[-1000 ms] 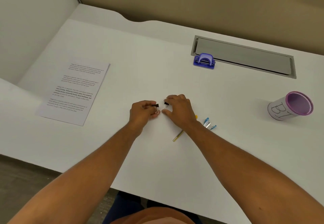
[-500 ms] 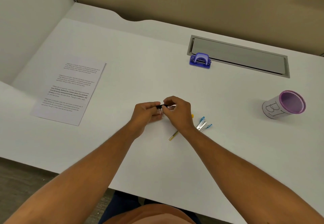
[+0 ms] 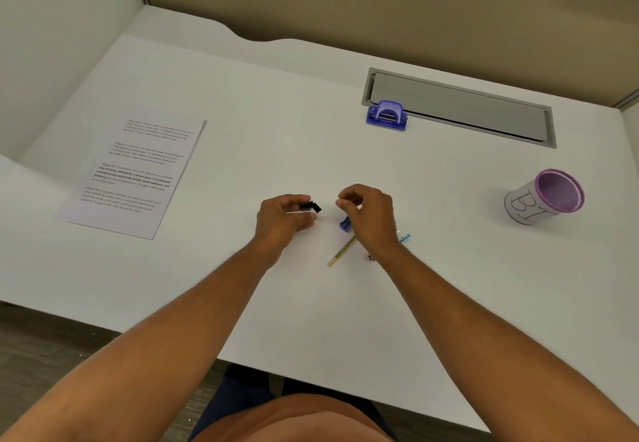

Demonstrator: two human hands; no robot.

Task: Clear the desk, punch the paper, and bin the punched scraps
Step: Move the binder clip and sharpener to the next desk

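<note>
Well off to the left of our left hand [image 3: 284, 217] lies the printed paper [image 3: 135, 173], flat on the white desk [image 3: 262, 123]. Our left hand pinches black binder clips [image 3: 310, 206] between thumb and fingertips, just above the desk. Just beside it, our right hand [image 3: 370, 215] hovers with its fingers curled in toward the thumb; we cannot tell whether they hold anything. Under its fingers sits a small blue clip [image 3: 344, 224], and a yellow pen [image 3: 341, 252] pokes out from beneath the palm, with a light blue pen tip [image 3: 405, 237] showing at the wrist's right side. Far beyond this hand stands the purple hole punch [image 3: 386, 115], touching a grey cable tray [image 3: 460, 108]. Well to the right rests a purple-rimmed cup [image 3: 544, 196], tilted.
</note>
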